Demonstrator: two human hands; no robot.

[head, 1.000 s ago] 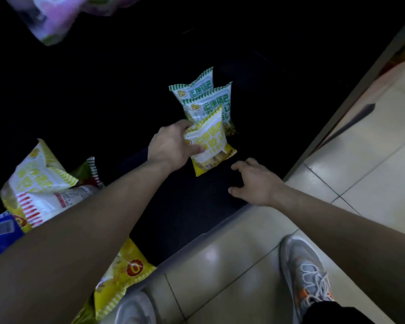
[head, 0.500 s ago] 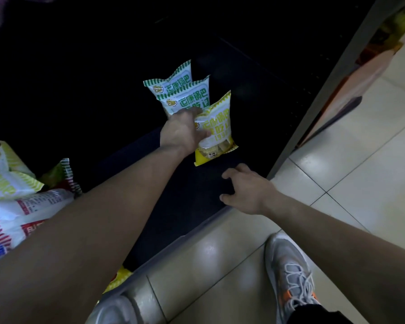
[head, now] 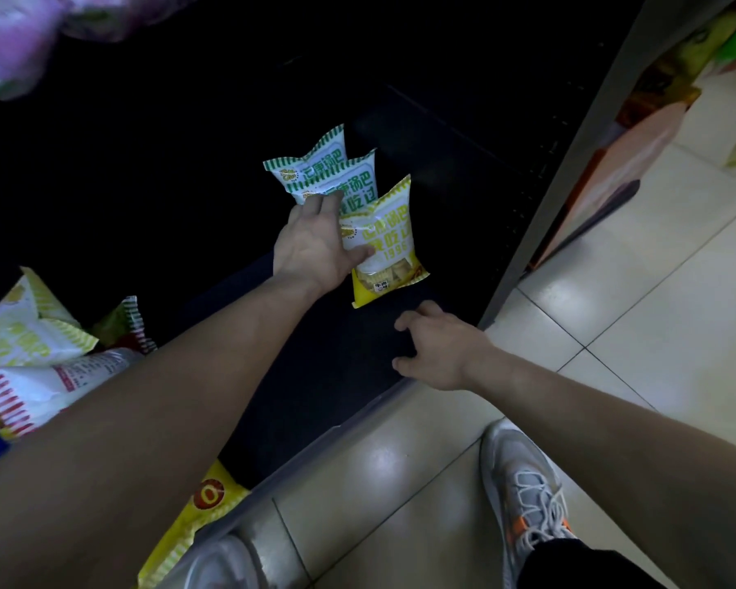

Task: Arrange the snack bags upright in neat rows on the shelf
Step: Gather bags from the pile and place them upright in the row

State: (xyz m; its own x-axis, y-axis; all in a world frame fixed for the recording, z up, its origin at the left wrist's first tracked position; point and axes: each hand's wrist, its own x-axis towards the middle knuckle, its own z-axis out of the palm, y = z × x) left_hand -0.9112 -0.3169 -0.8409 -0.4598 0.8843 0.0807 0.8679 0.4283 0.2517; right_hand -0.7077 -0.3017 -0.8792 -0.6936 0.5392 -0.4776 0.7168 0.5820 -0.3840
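Note:
On the dark bottom shelf (head: 315,376) a yellow snack bag (head: 389,244) stands upright in front of two green-striped snack bags (head: 315,170), all in one row going back. My left hand (head: 315,244) grips the yellow bag at its left edge, thumb on its front and fingers reaching behind toward the nearer green bag. My right hand (head: 438,350) rests on the shelf just in front of the yellow bag, fingers spread, holding nothing.
A loose heap of snack bags (head: 30,359) lies at the shelf's left, and a yellow bag (head: 200,512) hangs over its front edge. A grey upright post (head: 570,184) bounds the shelf on the right. Tiled floor (head: 634,312) and my shoes (head: 527,495) are below.
My left hand has stood the tilted yellow bag upright and pushed it back against the green bags. My right hand has stayed on the shelf in front of it.

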